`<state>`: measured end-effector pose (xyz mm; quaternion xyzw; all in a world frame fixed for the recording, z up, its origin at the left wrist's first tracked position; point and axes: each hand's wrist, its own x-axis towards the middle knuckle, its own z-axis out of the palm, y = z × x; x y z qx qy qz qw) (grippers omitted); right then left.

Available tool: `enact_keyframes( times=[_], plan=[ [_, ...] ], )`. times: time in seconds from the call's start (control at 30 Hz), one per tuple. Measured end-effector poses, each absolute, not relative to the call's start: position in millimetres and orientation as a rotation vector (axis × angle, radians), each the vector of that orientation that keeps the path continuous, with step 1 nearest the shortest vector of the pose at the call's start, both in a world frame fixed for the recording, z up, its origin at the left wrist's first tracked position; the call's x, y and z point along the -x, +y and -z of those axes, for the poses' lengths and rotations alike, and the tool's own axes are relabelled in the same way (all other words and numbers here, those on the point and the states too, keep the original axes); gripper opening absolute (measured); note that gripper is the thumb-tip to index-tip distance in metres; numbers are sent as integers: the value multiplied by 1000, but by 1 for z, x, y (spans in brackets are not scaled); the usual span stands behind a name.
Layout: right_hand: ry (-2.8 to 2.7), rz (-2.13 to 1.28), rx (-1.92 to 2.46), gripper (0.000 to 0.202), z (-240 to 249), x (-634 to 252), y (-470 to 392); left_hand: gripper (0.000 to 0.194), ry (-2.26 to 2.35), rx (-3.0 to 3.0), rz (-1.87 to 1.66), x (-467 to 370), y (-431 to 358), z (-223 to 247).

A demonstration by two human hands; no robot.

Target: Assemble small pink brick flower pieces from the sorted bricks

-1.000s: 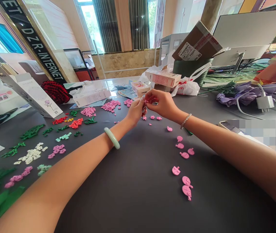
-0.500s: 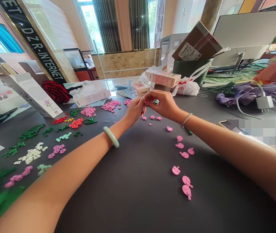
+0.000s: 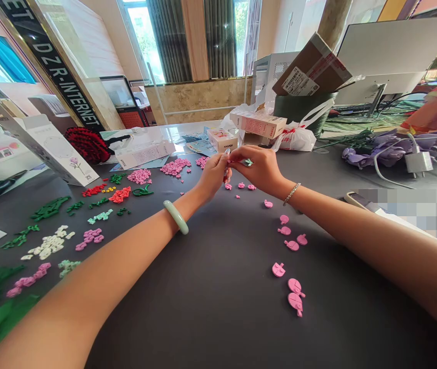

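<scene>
My left hand (image 3: 213,173) and my right hand (image 3: 257,166) meet over the far middle of the dark table (image 3: 203,287). Both are closed, thumbs and fingertips pinched together at one spot. Whatever they hold there is too small and too covered to make out. Just below the fingers lie small pink flower-shaped pieces (image 3: 241,185). Nearer to me, under my right forearm's inner side, round pink petal pieces (image 3: 278,270) with short stems are strewn in a loose column. A green bangle (image 3: 176,217) circles my left wrist, a thin bracelet (image 3: 292,193) my right.
Sorted piles fill the left: pink bits (image 3: 175,166), red pieces (image 3: 120,195), cream pieces (image 3: 49,245) and green pieces (image 3: 51,207). Behind stand a tall white box (image 3: 55,148), small cartons (image 3: 259,124) and a white plastic bag (image 3: 299,137). Purple flowers (image 3: 388,146) and a charger (image 3: 418,162) lie right.
My right wrist and forearm have shifted slightly left and down. The fingertips stay pinched together in the same spot, and the pieces on the table lie as before.
</scene>
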<state>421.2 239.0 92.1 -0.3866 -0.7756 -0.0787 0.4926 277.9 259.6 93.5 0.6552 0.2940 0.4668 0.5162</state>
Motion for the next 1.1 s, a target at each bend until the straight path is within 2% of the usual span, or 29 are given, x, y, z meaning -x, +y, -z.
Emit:
enact_keyframes(
  times=[0.83,1.1],
  plan=[
    [-1850,159,944,11,-89,-418,236,36,764,-1543,-1205,-283,255,-89],
    [-1785,78,984,5,-89,-418,235,38,740,-1528,-1195,-284,255,-88]
  ],
)
